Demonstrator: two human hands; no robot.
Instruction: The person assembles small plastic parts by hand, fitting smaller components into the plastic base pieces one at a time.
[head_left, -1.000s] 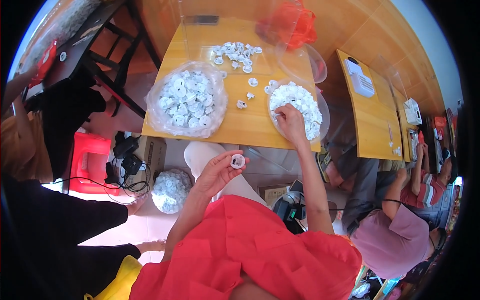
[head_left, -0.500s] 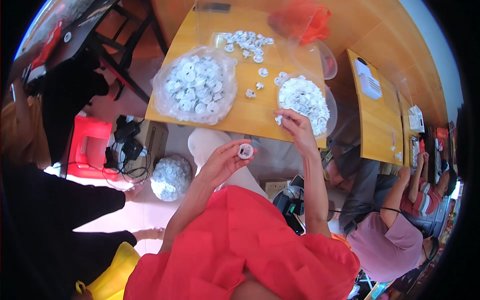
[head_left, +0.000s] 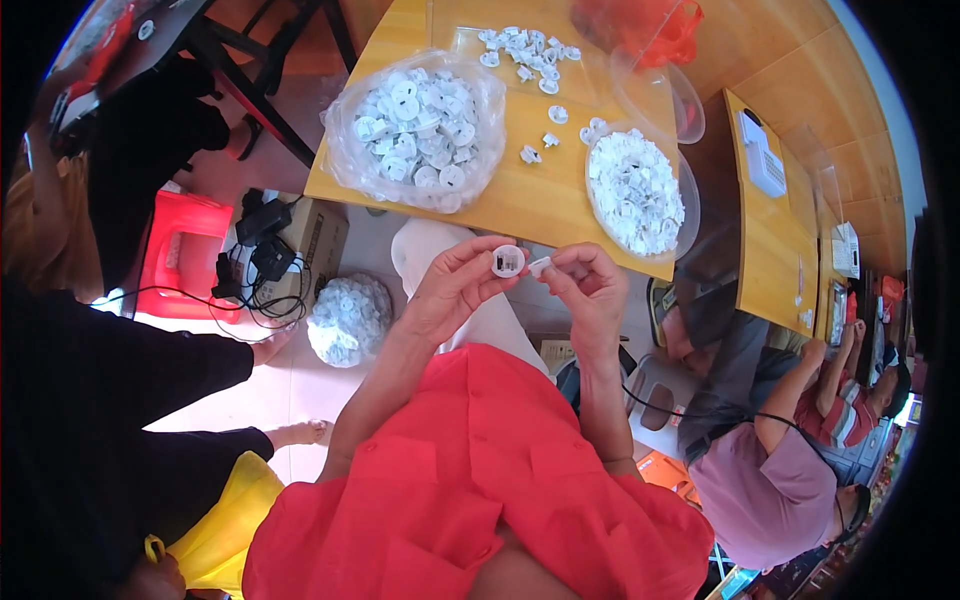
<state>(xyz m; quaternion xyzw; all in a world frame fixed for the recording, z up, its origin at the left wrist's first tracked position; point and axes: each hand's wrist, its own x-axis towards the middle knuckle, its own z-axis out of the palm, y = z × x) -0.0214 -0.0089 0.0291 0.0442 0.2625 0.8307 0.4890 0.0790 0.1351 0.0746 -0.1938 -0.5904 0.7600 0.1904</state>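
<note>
- Left hand (head_left: 455,290) pinching a round white disc (head_left: 508,261) by its rim between thumb and fingertips, raised over the lap, short of the table (head_left: 540,200) edge.
- Right hand (head_left: 590,290) closed on a small white piece (head_left: 540,266) — held just beside the disc, nearly touching.
- Probably light, stiff moulded plastic — smooth, apt to slip, so best gripped at the rim, face left free.
- Small piece likely fiddly; fingertip pinch only.
- On the table: bag (head_left: 420,130) heaped with similar discs at left, bowl (head_left: 637,192) of white pieces at right, loose ones scattered between.
- Another bag of discs (head_left: 348,320) on the floor below.
</note>
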